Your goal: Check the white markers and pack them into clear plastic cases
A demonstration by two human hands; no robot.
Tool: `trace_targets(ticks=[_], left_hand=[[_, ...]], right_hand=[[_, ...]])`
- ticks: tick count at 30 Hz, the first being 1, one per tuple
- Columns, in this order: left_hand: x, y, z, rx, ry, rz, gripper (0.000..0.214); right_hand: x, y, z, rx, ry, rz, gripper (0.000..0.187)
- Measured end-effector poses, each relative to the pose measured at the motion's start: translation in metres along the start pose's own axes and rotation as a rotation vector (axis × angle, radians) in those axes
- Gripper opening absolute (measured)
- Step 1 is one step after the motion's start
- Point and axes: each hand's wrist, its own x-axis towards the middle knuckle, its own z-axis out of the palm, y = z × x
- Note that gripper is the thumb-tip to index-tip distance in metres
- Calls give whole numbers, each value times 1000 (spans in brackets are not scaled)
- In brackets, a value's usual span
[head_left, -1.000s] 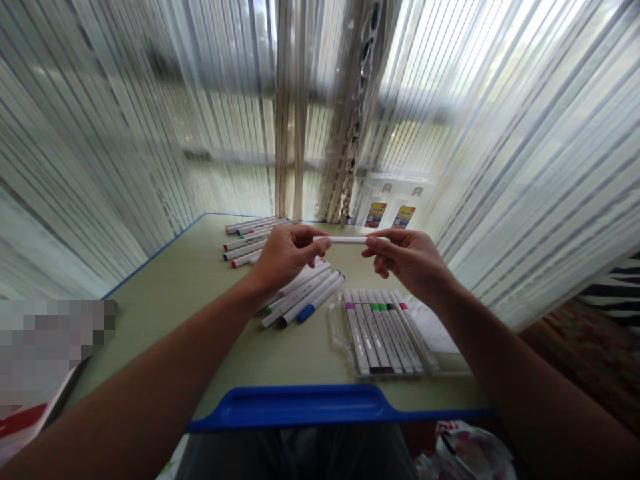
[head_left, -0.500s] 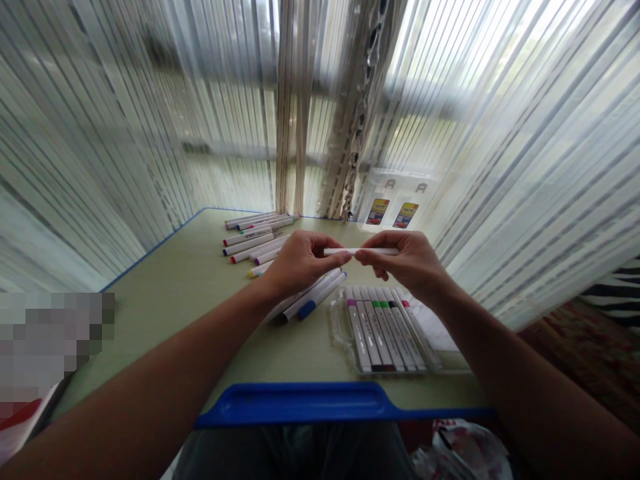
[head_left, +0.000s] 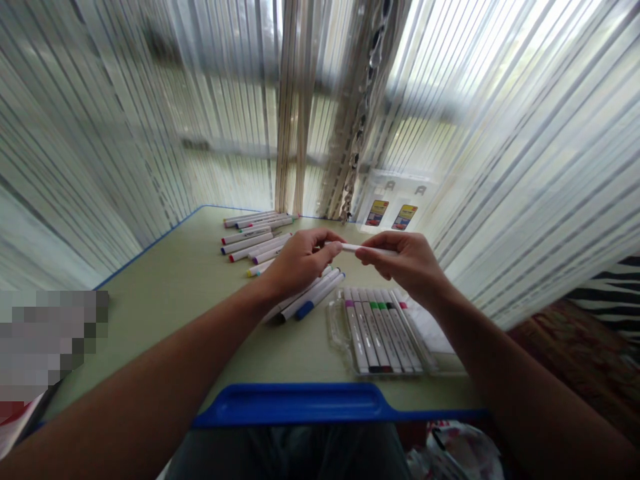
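Note:
A white marker (head_left: pixel 351 247) is held level above the table, one end in each hand. My left hand (head_left: pixel 311 257) pinches its left end between thumb and fingers. On the other end, the fingers of my right hand (head_left: pixel 403 259) are closed. Below and to the right, a clear plastic case (head_left: pixel 336 333) holds a row of white markers (head_left: pixel 383 333) with purple, green, black and pink bands. Loose markers (head_left: pixel 250 248) lie beyond my left hand, and more, one with a blue cap (head_left: pixel 304 311), lie partly hidden under it.
The pale green table (head_left: pixel 165 300) has a blue edge and a blue front tray (head_left: pixel 305 403). At the back right stands a clear package cover (head_left: pixel 395 193) with two labels. String curtains (head_left: pixel 225 113) hang behind. A plastic bag (head_left: pixel 463 453) lies below the front edge.
My left hand has shifted slightly, and more of the marker shows between the two hands. The marker now tilts a little, its left end higher. The right hand has barely moved.

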Motion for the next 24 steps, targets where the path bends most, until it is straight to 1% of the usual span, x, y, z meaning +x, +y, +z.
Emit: trace_targets(ticks=[6, 11, 15, 24], left_hand=[[5, -7, -9, -157, 45, -27, 11], [7, -8, -12, -212, 83, -63, 8], [8, -6, -13, -268, 110, -87, 5], [8, -6, -13, -356, 106, -102, 4]], right_hand=[[3, 2, -3, 118, 4, 10, 24], [2, 2, -2, 248, -28, 29, 16], [1, -3, -2, 336, -35, 45, 14], [-1, -12, -3, 468, -53, 104, 19]])
